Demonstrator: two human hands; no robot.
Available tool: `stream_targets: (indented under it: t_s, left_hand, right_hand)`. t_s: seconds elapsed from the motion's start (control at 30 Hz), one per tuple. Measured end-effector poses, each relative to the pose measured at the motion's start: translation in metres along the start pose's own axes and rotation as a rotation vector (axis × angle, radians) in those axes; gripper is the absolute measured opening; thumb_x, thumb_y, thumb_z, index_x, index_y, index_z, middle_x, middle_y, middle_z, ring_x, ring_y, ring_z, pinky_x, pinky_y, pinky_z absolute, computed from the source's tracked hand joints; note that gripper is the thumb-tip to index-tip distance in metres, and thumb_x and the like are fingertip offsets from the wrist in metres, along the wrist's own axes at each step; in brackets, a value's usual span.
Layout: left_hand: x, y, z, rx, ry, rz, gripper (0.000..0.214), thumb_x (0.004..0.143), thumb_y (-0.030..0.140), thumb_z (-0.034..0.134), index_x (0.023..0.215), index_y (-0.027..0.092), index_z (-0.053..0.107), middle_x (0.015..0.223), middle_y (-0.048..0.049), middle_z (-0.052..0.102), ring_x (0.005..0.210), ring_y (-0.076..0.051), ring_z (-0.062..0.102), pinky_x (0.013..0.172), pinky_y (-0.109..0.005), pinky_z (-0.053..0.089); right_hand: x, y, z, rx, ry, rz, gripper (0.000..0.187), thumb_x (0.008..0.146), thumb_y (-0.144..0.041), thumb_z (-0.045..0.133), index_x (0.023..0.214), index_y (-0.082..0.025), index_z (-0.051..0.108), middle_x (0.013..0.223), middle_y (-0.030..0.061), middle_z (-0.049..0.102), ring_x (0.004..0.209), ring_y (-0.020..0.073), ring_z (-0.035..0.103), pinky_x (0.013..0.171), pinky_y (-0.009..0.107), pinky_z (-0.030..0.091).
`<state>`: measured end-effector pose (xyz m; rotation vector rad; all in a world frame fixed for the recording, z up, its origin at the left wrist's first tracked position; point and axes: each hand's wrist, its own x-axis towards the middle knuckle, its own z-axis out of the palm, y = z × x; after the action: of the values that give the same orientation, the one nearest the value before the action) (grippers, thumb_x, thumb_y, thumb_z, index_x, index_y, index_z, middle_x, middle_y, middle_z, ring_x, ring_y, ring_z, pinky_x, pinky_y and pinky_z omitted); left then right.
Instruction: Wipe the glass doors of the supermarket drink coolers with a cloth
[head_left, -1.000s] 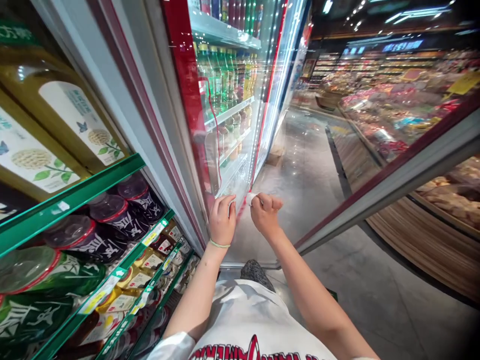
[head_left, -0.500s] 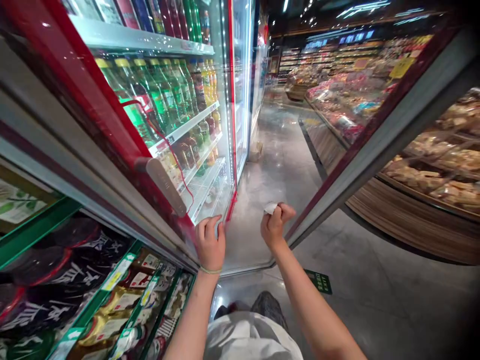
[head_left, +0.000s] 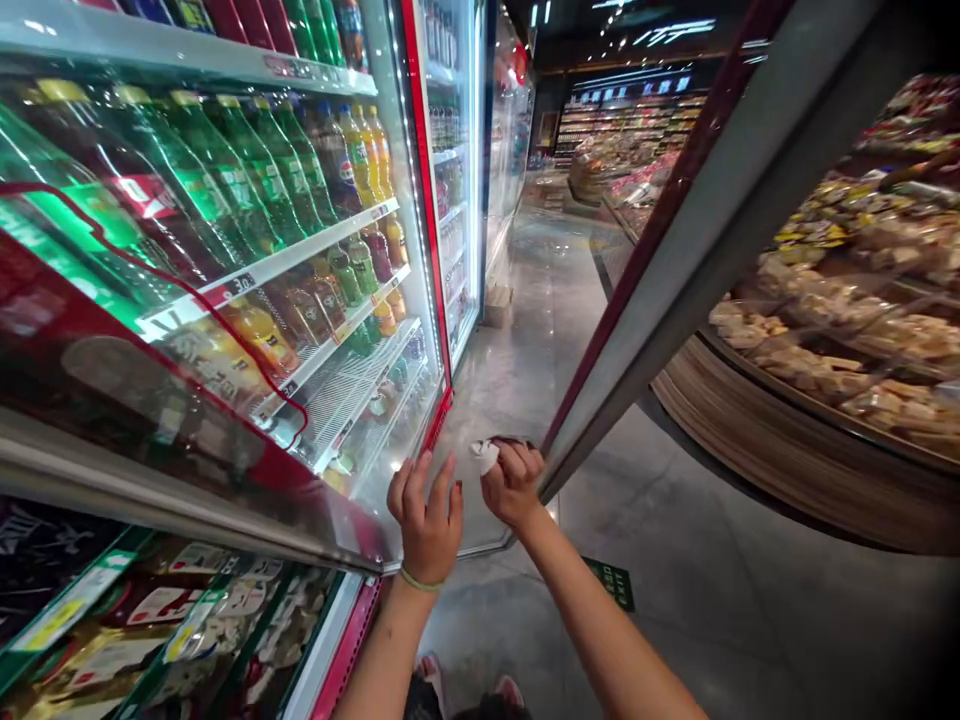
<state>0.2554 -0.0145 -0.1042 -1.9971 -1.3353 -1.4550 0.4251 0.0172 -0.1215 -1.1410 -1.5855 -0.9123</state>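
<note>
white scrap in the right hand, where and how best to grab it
Probably pinch the white scrap by its exposed part, coming from where the left hand is: it juts out that way, while the right hand curls over its other end.

Thin green wristband [head_left: 421,582], pinkish footwear [head_left: 510,690]

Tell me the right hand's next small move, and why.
Probably press the crumpled white tissue-like wad to the clear glass door in its grey and dark-red frame. The right hand grips the wad, seemingly close to the glass, while the left hand is open with nothing visible in it. Whether either touches the glass cannot be told.
</note>
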Motion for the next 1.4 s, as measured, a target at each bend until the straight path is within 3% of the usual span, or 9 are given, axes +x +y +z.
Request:
stream_targets:
  t_s: [0.17,0.33,0.47,0.6,0.73,0.9,1.07,1.23,1.4]
  left_hand:
    - [-0.011,-0.014,0.020,0.098,0.023,0.119,0.066,0.089,0.014,0.074,0.151,0.024,0.052,0.147,-0.0176,0.051,0.159,-0.031,0.022,0.131,-0.053,0.021]
    - [-0.016,-0.031,0.038,0.180,0.023,0.233,0.077,0.088,0.022,0.078,0.157,0.027,0.044,0.169,-0.0163,0.024,0.164,-0.030,0.001,0.134,-0.052,0.004]
    - [-0.019,-0.037,0.048,0.185,0.024,0.243,0.080,0.091,0.031,0.075,0.161,0.031,0.038,0.174,-0.0124,0.018,0.164,-0.028,-0.004,0.132,-0.054,-0.001]
    - [-0.025,-0.044,0.060,0.143,0.050,0.210,0.080,0.090,0.035,0.076,0.160,0.036,0.039,0.174,-0.0088,0.023,0.164,-0.031,-0.001,0.130,-0.061,0.000]
    - [-0.026,-0.048,0.075,0.061,0.120,0.193,0.078,0.085,0.040,0.081,0.155,0.041,0.048,0.171,-0.0056,0.030,0.162,-0.039,0.008,0.127,-0.071,0.002]
    - [-0.020,-0.047,0.085,-0.025,0.176,0.226,0.077,0.084,0.043,0.082,0.154,0.038,0.050,0.170,-0.0059,0.032,0.161,-0.042,0.013,0.127,-0.072,0.000]
    - [-0.013,-0.054,0.092,-0.075,0.247,0.353,0.071,0.087,0.049,0.077,0.152,0.033,0.053,0.166,-0.0079,0.040,0.161,-0.041,0.012,0.128,-0.070,-0.002]
    - [-0.009,-0.064,0.105,-0.174,0.334,0.464,0.067,0.090,0.053,0.071,0.149,0.025,0.056,0.165,-0.0122,0.042,0.161,-0.042,0.012,0.128,-0.069,0.006]
    - [-0.009,-0.073,0.109,-0.026,0.409,0.587,0.067,0.095,0.048,0.066,0.154,0.023,0.049,0.169,-0.0136,0.035,0.161,-0.042,0.013,0.128,-0.069,0.011]
  right_hand:
    - [-0.027,0.012,0.008,-0.027,0.003,0.195,0.049,0.089,-0.010,0.053,0.136,-0.022,0.056,0.141,0.0185,0.049,0.147,0.0362,0.039,0.109,0.056,0.047]
    - [-0.038,0.015,0.015,-0.001,0.006,0.101,0.061,0.088,-0.007,0.058,0.146,-0.024,0.052,0.155,0.0185,0.048,0.158,0.0352,0.026,0.122,0.059,0.037]
    - [-0.040,0.017,0.016,0.009,-0.001,0.136,0.067,0.091,-0.005,0.053,0.156,-0.019,0.042,0.166,0.0215,0.036,0.162,0.0345,0.016,0.126,0.060,0.032]
    - [-0.034,0.029,0.022,-0.002,0.063,-0.041,0.063,0.094,-0.009,0.055,0.155,-0.021,0.044,0.169,0.0147,0.035,0.161,0.0295,0.022,0.131,0.052,0.026]
    - [-0.036,0.043,0.029,-0.059,0.081,-0.002,0.063,0.095,-0.009,0.052,0.156,-0.021,0.043,0.166,0.0173,0.040,0.159,0.0347,0.026,0.125,0.059,0.036]
    - [-0.039,0.061,0.042,-0.030,0.101,-0.193,0.053,0.098,-0.013,0.054,0.149,-0.024,0.051,0.168,0.0123,0.037,0.159,0.0341,0.025,0.124,0.061,0.037]
    - [-0.040,0.076,0.055,-0.113,0.186,-0.226,0.052,0.101,-0.019,0.053,0.153,-0.020,0.046,0.170,0.0171,0.031,0.159,0.0363,0.026,0.122,0.061,0.039]
    - [-0.068,0.080,0.066,-0.113,0.214,-0.298,0.048,0.104,-0.027,0.050,0.150,-0.012,0.050,0.167,0.0209,0.037,0.159,0.0348,0.027,0.124,0.057,0.038]
    - [-0.075,0.076,0.071,-0.090,0.228,-0.296,0.050,0.105,-0.020,0.044,0.154,-0.012,0.047,0.164,0.0187,0.043,0.159,0.0307,0.027,0.126,0.055,0.037]
